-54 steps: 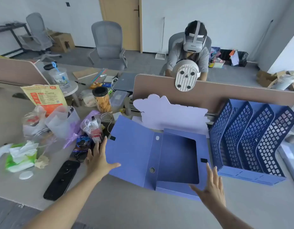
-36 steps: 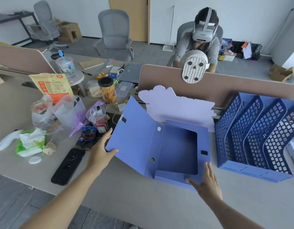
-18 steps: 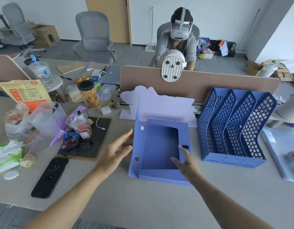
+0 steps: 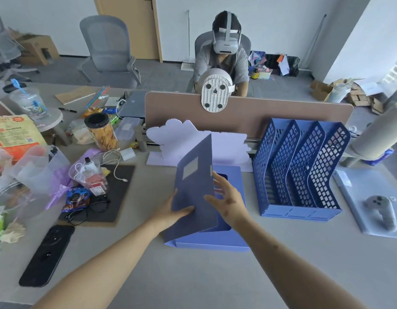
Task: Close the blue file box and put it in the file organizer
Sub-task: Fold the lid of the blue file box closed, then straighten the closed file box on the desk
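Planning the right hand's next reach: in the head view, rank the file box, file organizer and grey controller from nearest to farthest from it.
1. File box, under the right hand.
2. File organizer, to its right.
3. Grey controller, far right.

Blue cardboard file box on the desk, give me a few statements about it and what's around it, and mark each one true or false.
1. The lid of the blue cardboard file box stands raised over its tray, not yet shut. True.
2. The left hand grips the lid's lower edge. True.
3. The blue cardboard file box already sits inside the blue plastic mesh file organizer. False: it lies on the grey desk, left of the organizer.
4. The right hand rests on the organizer. False: it is at the box, fingers spread beside the lid.
5. A black phone lies on the desk left of the box. True.
6. The organizer's slots are full of papers. False: they look empty.
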Motion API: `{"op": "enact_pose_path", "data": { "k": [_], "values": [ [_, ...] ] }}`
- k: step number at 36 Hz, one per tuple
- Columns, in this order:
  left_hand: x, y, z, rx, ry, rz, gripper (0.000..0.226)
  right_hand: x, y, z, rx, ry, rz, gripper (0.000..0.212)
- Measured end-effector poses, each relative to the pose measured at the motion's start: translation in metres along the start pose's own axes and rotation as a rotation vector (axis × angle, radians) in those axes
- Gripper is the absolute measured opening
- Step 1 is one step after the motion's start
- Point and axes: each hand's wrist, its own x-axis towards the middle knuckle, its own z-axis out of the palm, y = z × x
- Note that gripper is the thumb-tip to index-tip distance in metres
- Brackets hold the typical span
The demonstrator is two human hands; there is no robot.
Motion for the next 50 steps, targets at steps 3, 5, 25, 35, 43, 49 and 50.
{"op": "enact_pose_path", "data": {
  "k": [3, 5, 25, 35, 43, 49, 50],
  "values": [
    [0.004, -0.013, -0.004, -0.082, -0.104, -0.018, 0.089, -0.003, 0.018, 0.000, -0.049, 0.067, 0.048, 0.069],
    [0.007, -0.027, -0.002, -0.107, -0.082, -0.056, 0.098, -0.011, 0.025, -0.005, -0.068, 0.097, 0.090, 0.069],
    [0.035, -0.040, 0.045, 0.231, 0.034, -0.016, 0.112, -0.019, 0.103, -0.044, 0.148, 0.167, 0.299, 0.072],
    [0.033, -0.039, 0.068, 0.293, 0.103, -0.017, 0.110, -0.023, 0.130, -0.049, 0.316, 0.079, 0.376, 0.073],
    [0.034, -0.041, 0.074, 0.315, 0.134, -0.026, 0.110, -0.023, 0.138, -0.046, 0.296, 0.085, 0.437, 0.076],
    [0.034, -0.039, 0.076, 0.340, 0.134, -0.048, 0.109, -0.024, 0.146, -0.040, 0.241, 0.079, 0.458, 0.080],
    [0.035, -0.038, 0.076, 0.355, 0.129, -0.053, 0.110, -0.024, 0.147, -0.039, 0.232, 0.082, 0.465, 0.081]
  ]
}}
